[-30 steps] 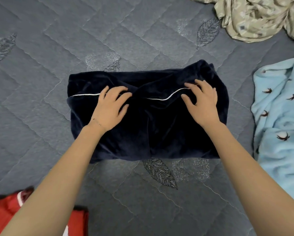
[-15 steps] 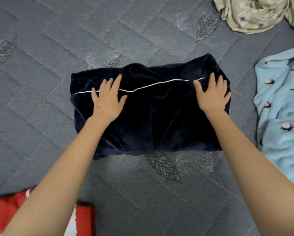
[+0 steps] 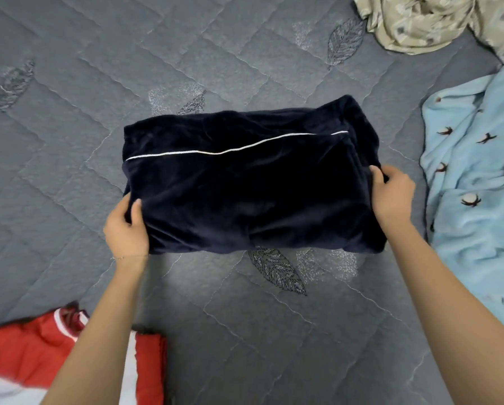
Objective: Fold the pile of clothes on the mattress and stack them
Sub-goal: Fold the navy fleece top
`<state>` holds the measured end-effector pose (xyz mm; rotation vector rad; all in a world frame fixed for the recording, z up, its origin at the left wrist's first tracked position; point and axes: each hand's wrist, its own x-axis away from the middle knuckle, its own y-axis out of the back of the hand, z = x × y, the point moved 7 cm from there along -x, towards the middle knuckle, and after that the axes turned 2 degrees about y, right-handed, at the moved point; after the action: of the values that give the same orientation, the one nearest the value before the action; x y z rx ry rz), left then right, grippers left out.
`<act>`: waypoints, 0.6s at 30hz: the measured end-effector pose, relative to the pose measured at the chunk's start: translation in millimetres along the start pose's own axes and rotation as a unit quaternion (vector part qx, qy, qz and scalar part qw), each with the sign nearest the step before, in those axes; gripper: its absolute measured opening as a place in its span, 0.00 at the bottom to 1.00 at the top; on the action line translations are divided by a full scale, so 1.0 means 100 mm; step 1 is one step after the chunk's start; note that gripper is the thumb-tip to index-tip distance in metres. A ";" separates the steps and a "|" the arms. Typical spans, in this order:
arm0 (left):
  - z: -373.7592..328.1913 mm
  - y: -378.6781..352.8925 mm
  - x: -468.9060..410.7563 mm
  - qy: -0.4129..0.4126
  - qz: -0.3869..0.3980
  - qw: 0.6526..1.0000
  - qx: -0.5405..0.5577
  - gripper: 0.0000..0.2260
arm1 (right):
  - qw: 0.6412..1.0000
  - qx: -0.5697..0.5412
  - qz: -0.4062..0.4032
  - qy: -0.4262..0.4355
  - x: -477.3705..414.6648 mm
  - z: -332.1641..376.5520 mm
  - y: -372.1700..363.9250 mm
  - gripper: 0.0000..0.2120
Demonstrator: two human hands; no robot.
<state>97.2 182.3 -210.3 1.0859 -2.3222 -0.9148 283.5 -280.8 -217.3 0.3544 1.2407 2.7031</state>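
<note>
With the left hand (image 3: 126, 226) and right hand (image 3: 392, 197) each pinching a short end of the folded navy garment (image 3: 244, 188) on the mattress (image 3: 69, 127), fingers curled underneath, its thick layers between the fingers may sag and unfold if lifted unevenly.

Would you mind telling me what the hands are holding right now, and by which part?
Both hold the folded navy garment: the left hand grips its left end near the front corner, the right hand its right end.
</note>
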 end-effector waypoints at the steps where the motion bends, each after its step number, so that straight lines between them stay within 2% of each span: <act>1: 0.01 0.07 -0.04 -0.007 -0.005 1.000 -0.002 0.14 | 1.000 0.003 0.003 -0.005 0.04 -0.03 0.07 0.18; 6: 0.04 0.29 -0.11 -0.042 -0.004 0.997 -0.061 0.13 | 0.997 0.020 0.024 -0.068 0.43 -0.35 0.36 0.18; 10: 0.07 0.17 -0.05 -0.015 0.039 0.983 -0.180 0.15 | 0.994 0.024 0.044 -0.102 0.89 -0.56 0.33 0.13; 12: -0.03 0.13 0.06 -0.042 0.009 0.977 -0.207 0.16 | 0.991 0.036 0.059 -0.115 1.02 -0.62 0.23 0.14; 15: -0.21 0.05 0.45 -0.056 -0.059 0.988 -0.128 0.22 | 0.989 0.041 0.060 -0.128 1.02 -0.64 0.17 0.22; 16: -0.23 -0.02 0.66 -0.037 -0.056 0.994 -0.084 0.24 | 0.991 0.026 0.051 -0.123 0.99 -0.62 0.16 0.23; 18: -0.22 -0.26 1.19 -0.009 0.002 0.998 -0.054 0.27 | 0.994 0.000 0.040 -0.100 0.87 -0.55 0.14 0.28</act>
<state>51.6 67.0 -202.7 1.0334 -2.2589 -1.0397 184.1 -309.6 -227.7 0.6713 1.1927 2.6539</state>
